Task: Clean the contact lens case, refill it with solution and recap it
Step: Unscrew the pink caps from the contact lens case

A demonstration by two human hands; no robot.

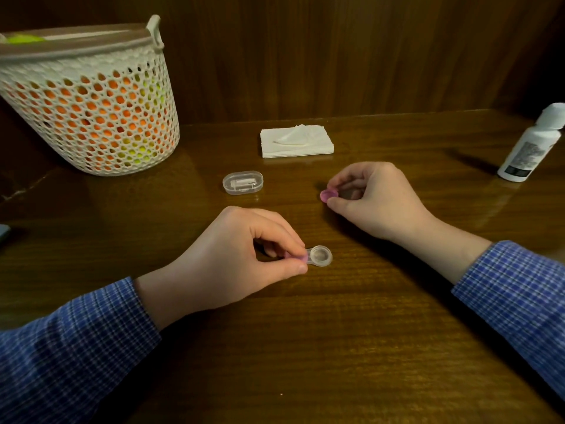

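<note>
A clear contact lens case (319,257) lies on the wooden table (351,332). Its right well is uncapped and open upward. My left hand (241,258) pinches the case's left end, where a pink cap (298,257) shows between thumb and fingers. My right hand (373,198) is farther back and to the right, pinching a loose pink cap (328,194) between thumb and forefinger just above the table. A white solution bottle (533,142) with its cap on stands at the far right edge.
A folded white tissue stack (296,141) lies at the back centre. A small clear oval box (243,182) sits in front of it. A white mesh basket (91,99) holding orange and green items stands at the back left. Wood panelling rises behind.
</note>
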